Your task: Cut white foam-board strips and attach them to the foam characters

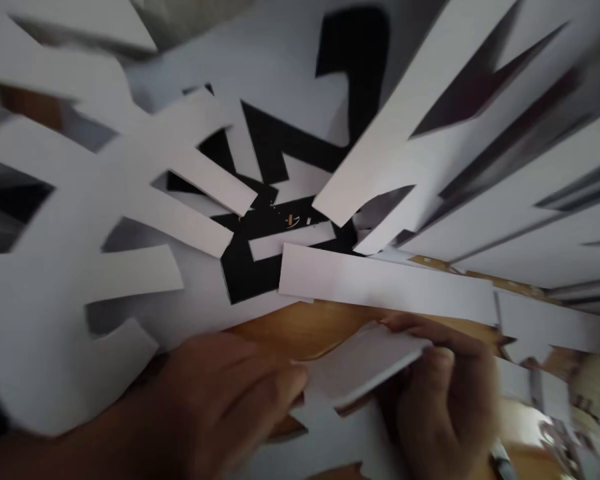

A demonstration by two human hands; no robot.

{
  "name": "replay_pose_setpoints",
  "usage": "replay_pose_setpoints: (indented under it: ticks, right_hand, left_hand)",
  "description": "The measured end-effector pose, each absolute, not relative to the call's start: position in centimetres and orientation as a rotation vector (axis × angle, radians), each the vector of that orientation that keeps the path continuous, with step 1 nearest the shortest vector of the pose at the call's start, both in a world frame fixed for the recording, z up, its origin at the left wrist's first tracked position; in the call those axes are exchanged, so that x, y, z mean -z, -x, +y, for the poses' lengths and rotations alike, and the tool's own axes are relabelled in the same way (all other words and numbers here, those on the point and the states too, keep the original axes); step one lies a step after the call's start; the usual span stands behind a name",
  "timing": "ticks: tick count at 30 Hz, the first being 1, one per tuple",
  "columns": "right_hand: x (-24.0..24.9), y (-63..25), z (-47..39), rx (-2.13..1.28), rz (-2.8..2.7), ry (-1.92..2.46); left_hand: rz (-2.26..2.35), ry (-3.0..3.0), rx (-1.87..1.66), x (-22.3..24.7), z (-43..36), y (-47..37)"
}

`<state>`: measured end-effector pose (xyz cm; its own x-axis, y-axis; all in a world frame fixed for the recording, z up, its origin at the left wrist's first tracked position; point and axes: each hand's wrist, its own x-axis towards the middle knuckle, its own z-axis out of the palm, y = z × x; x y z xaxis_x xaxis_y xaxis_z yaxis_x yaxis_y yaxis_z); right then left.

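White cut-out sheet (45,320) with many pronged arms, filling the left side of the frame; at upper right, a fan of long white cut-out pieces (400,127) points toward the centre. Between them, black angular shapes (365,53) extend from the upper centre down to the middle of the frame, partly overlapped by white prongs. The brown surface (285,327) shows below centre and in patches toward the lower right. The left hand (230,393), blurred, occupies the lower centre-left, its fingers held close together with their tips beside the left end of a white piece; whether they grip anything cannot be told. The right hand (445,393), lower right of centre, has its fingers closed on the right end of that piece, the thumb on the near side. A long white strip (380,277) lies above the hands, its left end over the black. The white piece (370,363) itself is between the two hands, tilted, its near edge bright. A shorter pale strip (293,240) lies on the black at centre; tiny orange and white scraps (291,220) are just above it.
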<state>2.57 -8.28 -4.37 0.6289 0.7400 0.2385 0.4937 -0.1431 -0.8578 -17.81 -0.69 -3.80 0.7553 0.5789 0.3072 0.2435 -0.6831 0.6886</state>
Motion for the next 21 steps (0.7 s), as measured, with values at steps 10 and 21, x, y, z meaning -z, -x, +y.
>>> replay_pose_setpoints:
  ticks: [10,21]
  right_hand:
    - [4.0,-2.8,-9.7,-0.103,-1.109,1.636]
    - [-9.0,-2.6,-14.4,0.112,-1.373,1.449]
  left_hand:
    - [0.506,-2.133,-0.79,0.8,0.6,16.6]
    - [0.591,-2.019,-0.439,-8.1,-5.5,15.5]
